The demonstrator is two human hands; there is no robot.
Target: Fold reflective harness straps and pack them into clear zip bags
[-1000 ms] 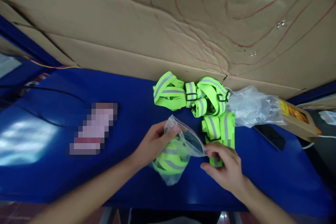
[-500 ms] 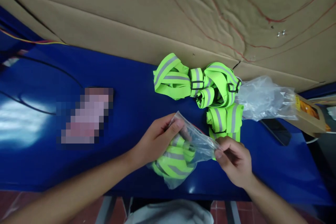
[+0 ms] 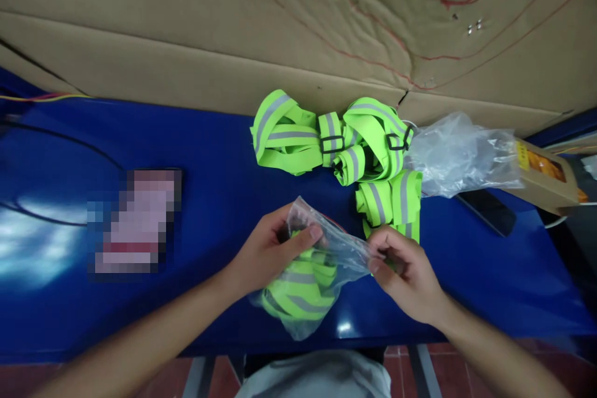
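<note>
Blue table (image 3: 224, 199) fills the lower half of our view, and a big brown cardboard (image 3: 186, 25) with red lines stands behind it along the far edge.

We hold a clear bag (image 3: 342, 252) with both hands, close to the near edge of the table and a little above it. Our left hand (image 3: 268, 252) grips the bag at its 9 o'clock side: the thumb lies on top and the fingers are closed under the plastic, so they are clamped on it. Our right hand (image 3: 405, 277) pinches the bag at its 3 o'clock corner, with thumb and forefinger pressed together on the edge. A folded green strap (image 3: 298, 289) with grey stripes sits inside the bag and hangs toward 6 o'clock.

At 12 o'clock from the bag, a pile of straps (image 3: 326, 140) of the same kind lies near the cardboard. One more folded strap (image 3: 389, 199) lies just beside our right hand, at its 12 o'clock. Crumpled plastic (image 3: 459, 152) lies at 2 o'clock, touching the pile. A dark phone (image 3: 489, 211) lies partly under it, and a box (image 3: 543, 174) stands further to 3 o'clock. At 9 o'clock, well apart from our hands, there is a blurred object (image 3: 133, 221), which we cannot identify.
</note>
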